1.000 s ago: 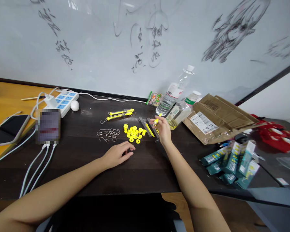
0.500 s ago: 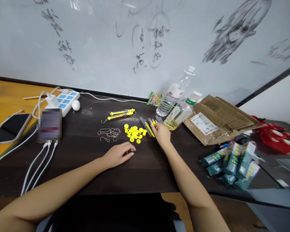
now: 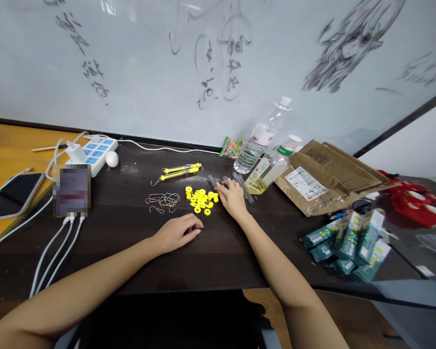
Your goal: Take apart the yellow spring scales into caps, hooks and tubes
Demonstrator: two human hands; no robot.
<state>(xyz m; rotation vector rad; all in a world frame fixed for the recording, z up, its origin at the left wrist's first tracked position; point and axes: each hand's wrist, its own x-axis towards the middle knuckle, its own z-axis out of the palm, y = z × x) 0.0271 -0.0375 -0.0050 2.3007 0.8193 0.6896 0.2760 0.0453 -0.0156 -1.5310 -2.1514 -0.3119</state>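
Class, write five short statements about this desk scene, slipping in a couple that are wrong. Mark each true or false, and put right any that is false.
1. The right hand is at the clear tubes. True.
2. Two hooked yellow rods lie farther from the person than the loose wire hooks. True.
3. The left hand is lifting one of the wire hooks. False: it rests on the dark desk, and the wire hooks lie apart from it.
4. The small yellow pieces lie between the wire hooks and the right hand. True.
5. The cardboard package lies to the left of the plastic bottles in the picture. False: it lies to their right.
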